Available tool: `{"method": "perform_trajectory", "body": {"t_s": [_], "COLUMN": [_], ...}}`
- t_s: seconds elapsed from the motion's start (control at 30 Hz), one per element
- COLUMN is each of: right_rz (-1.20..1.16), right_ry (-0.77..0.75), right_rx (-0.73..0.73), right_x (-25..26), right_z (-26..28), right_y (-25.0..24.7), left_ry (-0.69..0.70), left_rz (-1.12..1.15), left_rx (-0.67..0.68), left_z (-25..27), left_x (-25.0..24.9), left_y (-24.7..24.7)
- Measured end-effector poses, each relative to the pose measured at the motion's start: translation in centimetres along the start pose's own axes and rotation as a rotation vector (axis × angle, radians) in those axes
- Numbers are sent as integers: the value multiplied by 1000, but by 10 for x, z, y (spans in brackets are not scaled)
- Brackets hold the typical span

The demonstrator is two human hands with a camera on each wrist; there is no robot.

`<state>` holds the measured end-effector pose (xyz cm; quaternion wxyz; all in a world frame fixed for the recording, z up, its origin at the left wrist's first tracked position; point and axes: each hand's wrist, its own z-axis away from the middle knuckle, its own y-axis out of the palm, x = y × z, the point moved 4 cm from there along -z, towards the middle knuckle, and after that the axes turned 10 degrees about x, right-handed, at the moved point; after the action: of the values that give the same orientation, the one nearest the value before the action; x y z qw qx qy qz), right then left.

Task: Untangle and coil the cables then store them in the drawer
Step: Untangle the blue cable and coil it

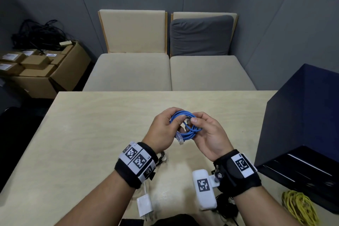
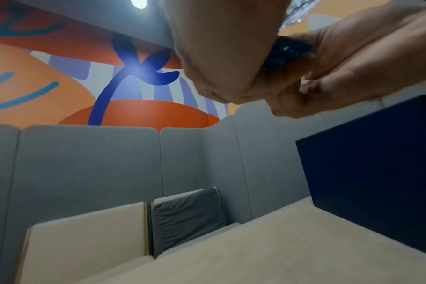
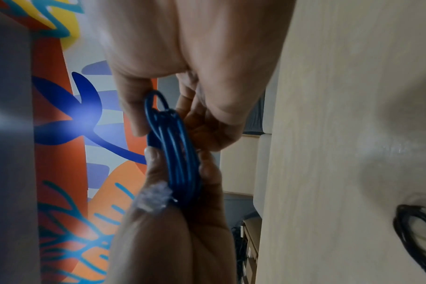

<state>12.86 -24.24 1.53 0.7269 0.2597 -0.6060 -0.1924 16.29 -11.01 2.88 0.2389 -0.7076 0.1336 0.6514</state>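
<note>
Blue cable, wound into a small bundle of several loops, sits between my two hands above the middle of the table, touching nothing but the hands. My left hand has its fingers curled round the left side of the bundle; my right hand pinches the right side, thumb on top, and the right wrist view shows the strands lying side by side under the fingers. One clear plug hangs loose below the bundle toward me; the other end I cannot trace. In my judgement the coil is formed and the step in hand is securing it. To do that well, I would keep the left grip firm so the loops cannot spring apart, pass the free end round the bundle with the right hand, and tuck the plug under a strand without bending it sharply. Dark blue cabinet stands at my right; whether a drawer is open I cannot tell. Yellow cable lies uncoiled near the table's right front, and a black cable is also waiting.
</note>
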Motion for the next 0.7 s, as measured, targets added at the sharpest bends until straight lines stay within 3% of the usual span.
{"method": "perform_trajectory", "body": {"t_s": [0.13,0.23,0.33,0.57,0.7], "right_rz": [-35,-47,-42,44,153], "right_ry": [4,46,81,243,253], "right_rx": [44,89,72,22,-11], "right_x": [0,3,1,-5,-3], "right_z": [0,0,0,-2,-1], "right_y": [5,6,2,-1,2], "left_ry": [18,1,-18,-130,-149], "left_rz": [66,225,223,302,274], "left_rx": [-66,34,104,97,77], "left_z": [2,2,-2,-2,-3], "left_x": [0,0,1,7,3], "left_y": [2,4,3,6,6]}}
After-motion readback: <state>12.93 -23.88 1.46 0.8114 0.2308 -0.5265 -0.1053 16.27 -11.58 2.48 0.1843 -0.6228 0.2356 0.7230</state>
